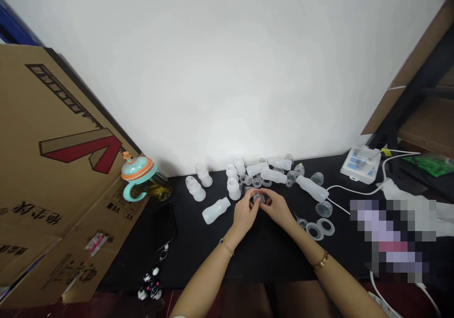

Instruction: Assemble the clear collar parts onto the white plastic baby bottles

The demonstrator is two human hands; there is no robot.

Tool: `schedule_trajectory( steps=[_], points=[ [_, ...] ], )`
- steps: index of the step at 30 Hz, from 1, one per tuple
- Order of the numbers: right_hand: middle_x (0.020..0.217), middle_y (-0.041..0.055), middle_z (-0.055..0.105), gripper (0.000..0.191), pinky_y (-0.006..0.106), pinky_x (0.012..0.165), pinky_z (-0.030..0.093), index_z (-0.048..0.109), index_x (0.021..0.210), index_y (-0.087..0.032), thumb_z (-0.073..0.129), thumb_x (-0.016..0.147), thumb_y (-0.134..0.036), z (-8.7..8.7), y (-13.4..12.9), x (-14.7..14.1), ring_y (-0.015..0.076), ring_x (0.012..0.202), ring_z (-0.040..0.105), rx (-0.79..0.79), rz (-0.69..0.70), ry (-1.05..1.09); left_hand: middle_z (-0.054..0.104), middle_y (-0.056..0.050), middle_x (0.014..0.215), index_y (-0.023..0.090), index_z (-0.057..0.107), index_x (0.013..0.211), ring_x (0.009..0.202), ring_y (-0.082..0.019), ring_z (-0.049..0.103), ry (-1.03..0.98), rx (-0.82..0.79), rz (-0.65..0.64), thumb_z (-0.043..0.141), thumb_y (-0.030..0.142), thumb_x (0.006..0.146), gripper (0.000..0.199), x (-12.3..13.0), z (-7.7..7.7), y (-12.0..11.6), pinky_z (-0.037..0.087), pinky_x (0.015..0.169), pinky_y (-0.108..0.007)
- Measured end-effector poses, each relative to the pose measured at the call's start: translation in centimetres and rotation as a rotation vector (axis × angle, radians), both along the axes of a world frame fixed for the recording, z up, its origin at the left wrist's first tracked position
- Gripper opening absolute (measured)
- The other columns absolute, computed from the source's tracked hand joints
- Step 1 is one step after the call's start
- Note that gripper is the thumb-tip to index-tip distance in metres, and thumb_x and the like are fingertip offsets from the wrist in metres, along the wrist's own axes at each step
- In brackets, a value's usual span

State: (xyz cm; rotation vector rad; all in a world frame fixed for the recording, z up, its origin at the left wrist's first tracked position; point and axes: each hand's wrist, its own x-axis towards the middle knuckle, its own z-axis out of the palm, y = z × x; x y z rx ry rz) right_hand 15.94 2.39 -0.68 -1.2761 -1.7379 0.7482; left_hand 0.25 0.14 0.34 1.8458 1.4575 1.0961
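Observation:
My left hand (244, 214) and my right hand (278, 208) meet over the black table, fingertips closed around a small clear plastic bottle part (258, 198); its exact shape is partly hidden by the fingers. To the left of them lies a white bottle body (215, 211) on its side. Behind it are two white bottles with clear tops (195, 189), and a standing white bottle (233, 188) is just behind my left hand. More bottle bodies (274, 175), clear caps and rings lie beyond my hands. Two pale rings (314, 231) rest right of my right forearm.
At left stand a large cardboard box (71, 167) and a teal-and-orange jug (142, 178) with dark liquid. A phone (164, 226) with a beaded strap (152, 280) lies near. On the right are a white power strip (361, 164), cables and a blurred purple item (386, 237).

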Motion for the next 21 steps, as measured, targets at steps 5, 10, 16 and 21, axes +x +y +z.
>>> schedule_trajectory(
  steps=[5,10,16,21],
  points=[
    [0.097,0.0034,0.076,0.036,0.03,0.065,0.049,0.07,0.112,-0.023,0.061,0.078,-0.026,-0.53,0.11,0.09,0.0163,0.063,0.062,-0.02,-0.033,-0.11,0.074,-0.003,0.117,0.027,0.059,0.126,0.069,-0.015,0.065,0.049,0.005,-0.011,0.052,0.035,0.097,0.031,0.11,-0.4,0.1,0.052,0.071,-0.029],
    [0.087,0.0009,0.075,0.033,0.028,0.063,0.046,0.07,0.111,-0.025,0.061,0.08,-0.025,-0.41,0.09,0.19,0.0172,0.065,0.064,-0.047,-0.027,-0.201,0.074,-0.003,0.114,0.026,0.061,0.121,0.07,-0.015,0.066,0.098,-0.009,-0.008,0.051,0.032,0.097,0.027,0.05,-0.62,0.18,0.052,0.073,-0.03],
    [0.086,-0.0006,0.074,0.033,0.027,0.064,0.044,0.068,0.113,-0.026,0.062,0.08,-0.022,-0.57,0.13,0.13,0.0171,0.067,0.064,-0.08,-0.026,-0.243,0.074,-0.003,0.116,0.026,0.062,0.121,0.069,-0.015,0.065,0.126,-0.017,-0.013,0.051,0.03,0.096,0.028,0.02,-0.5,0.2,0.052,0.075,-0.031],
    [0.088,-0.0002,0.074,0.035,0.027,0.065,0.046,0.068,0.114,-0.027,0.063,0.08,-0.02,-0.75,0.01,-0.04,0.0185,0.071,0.067,-0.086,-0.018,-0.235,0.073,-0.003,0.115,0.025,0.062,0.122,0.071,-0.016,0.065,0.141,-0.024,-0.011,0.051,0.03,0.096,0.028,-0.02,-0.62,0.24,0.053,0.078,-0.032]
  ],
)
